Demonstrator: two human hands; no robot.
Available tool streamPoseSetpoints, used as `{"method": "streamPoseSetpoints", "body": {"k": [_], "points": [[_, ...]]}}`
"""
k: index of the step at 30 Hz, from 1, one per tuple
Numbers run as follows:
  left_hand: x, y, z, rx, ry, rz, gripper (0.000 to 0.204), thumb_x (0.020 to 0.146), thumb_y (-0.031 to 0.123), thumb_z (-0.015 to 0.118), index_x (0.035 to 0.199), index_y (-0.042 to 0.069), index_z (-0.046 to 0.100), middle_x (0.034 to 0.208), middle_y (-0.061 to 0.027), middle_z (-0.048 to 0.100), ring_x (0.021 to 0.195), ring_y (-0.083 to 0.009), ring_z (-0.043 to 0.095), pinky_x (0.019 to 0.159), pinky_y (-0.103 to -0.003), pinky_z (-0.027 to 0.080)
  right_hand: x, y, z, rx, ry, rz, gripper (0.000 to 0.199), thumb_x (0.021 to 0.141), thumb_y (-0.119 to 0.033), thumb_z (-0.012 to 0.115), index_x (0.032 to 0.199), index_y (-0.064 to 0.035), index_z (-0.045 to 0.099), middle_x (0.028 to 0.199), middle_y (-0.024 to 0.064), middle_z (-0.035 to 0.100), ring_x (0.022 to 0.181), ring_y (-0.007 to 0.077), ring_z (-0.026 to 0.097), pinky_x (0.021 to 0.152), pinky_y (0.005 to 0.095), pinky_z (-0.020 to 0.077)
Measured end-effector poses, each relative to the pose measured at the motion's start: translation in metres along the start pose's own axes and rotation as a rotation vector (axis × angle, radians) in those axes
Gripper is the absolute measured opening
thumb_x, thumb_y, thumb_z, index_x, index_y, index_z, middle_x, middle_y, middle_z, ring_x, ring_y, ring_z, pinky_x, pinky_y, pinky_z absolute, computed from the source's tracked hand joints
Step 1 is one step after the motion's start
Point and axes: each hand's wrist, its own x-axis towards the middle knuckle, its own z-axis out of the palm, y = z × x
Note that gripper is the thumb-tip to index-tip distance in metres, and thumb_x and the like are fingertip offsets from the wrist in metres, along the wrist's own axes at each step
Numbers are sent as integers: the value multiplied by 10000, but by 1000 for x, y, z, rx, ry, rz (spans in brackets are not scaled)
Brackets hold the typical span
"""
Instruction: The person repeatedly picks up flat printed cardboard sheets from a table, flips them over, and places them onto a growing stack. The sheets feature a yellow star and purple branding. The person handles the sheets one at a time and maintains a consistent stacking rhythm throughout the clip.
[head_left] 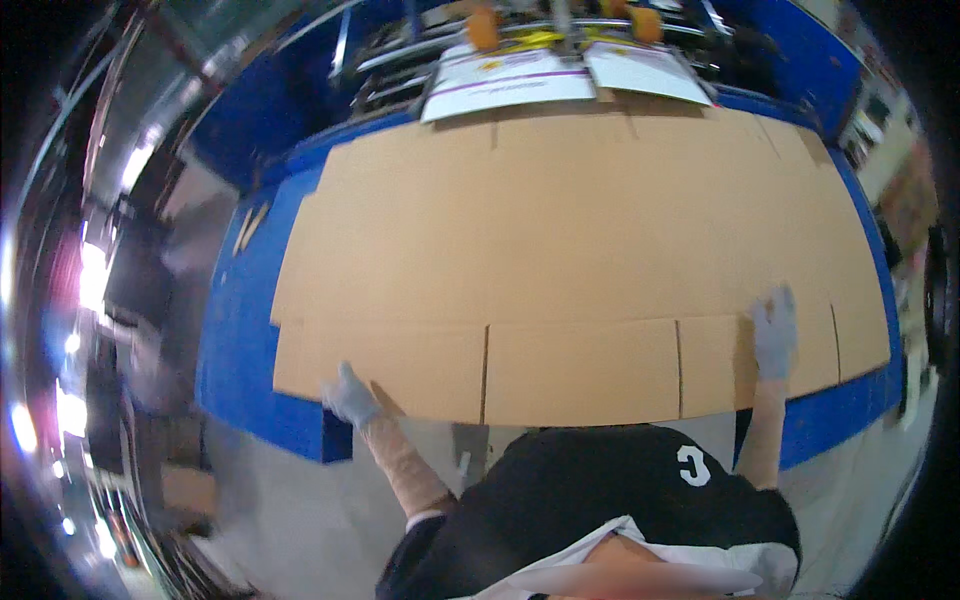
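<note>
A wide, creased sheet of brown cardboard [580, 220] lies flat in front of me, with slots cut along its near and far edges. My left hand [352, 397], in a pale grey glove, is at the sheet's near left edge, fingers partly apart and nothing seen in them. Over the right near flap, my right hand [774, 335], gloved alike, has its fingers stretched out toward the far side and looks slightly blurred. Whether either palm presses on the cardboard is hard to tell.
Beneath the sheet is a blue work table [235, 345], with thin brown strips [250, 230] at its left. At the far side stands a machine with metal bars and orange rollers [482, 30]. White printed sheets [508, 82] reach over the cardboard's far edge. A brown box [188, 490] sits at lower left.
</note>
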Motion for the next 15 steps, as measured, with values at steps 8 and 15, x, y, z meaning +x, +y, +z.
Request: {"method": "streamPoseSetpoints", "body": {"k": [8,15], "points": [[28,-4,-40,-614,64,-98,464,844,150,599,1230,-66,458,1226,-201,504,1088,-240,527,919,-357,444,-39,66,-36,-273,58,180,418,878,-276,560,1183,10,550,1331,226,467,1242,350,431,1032,412,355],[15,0,-71,-632,-264,179,524,836,84,559,1315,-11,370,1319,-114,457,1173,-241,474,929,-428,438,-20,29,-35,-283,-5,73,423,889,-291,543,1184,12,545,1306,239,485,1225,371,442,1022,419,358]]}}
